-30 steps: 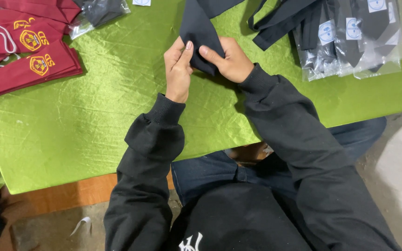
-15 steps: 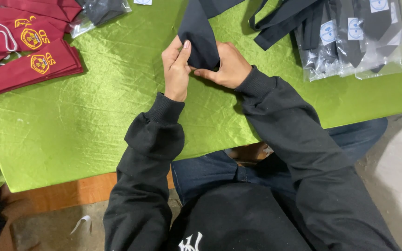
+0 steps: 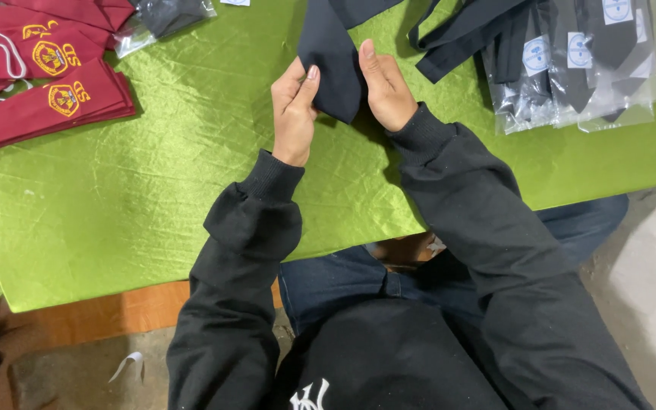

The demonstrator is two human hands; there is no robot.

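Since the earlier frame the right hand (image 3: 386, 93) has shifted from lying across the dark tie (image 3: 333, 61) to standing at its right edge, thumb now pointing up along the fabric; the left hand (image 3: 294, 114) has barely moved. The tie's pointed end has come out from under the right palm and now shows between the two hands.

Left hand: fingers (image 3: 307, 82) pressed together, pinching the tie's left edge, thumb side toward the cloth. Right hand: thumb straight against the tie's right edge, other fingers tucked behind the fabric, so I cannot tell how they grip. Both hands touch the tie.

Tie: black or very dark navy, runs from the top edge of frame down to a point between the hands, above the table (image 3: 153, 182). Whether the tip touches the cloth, I cannot tell.

Table is covered in shiny green cloth, creased. Top left: stack of maroon ties (image 3: 47, 99) with yellow emblems, white cord over them. Beside that, a clear bag (image 3: 162, 19) with dark contents. Top right: loose dark ties (image 3: 465, 38), then bagged ties (image 3: 578, 68) in clear sleeves with white labels, well apart from the hands.

Person wears black sleeves and blue jeans.
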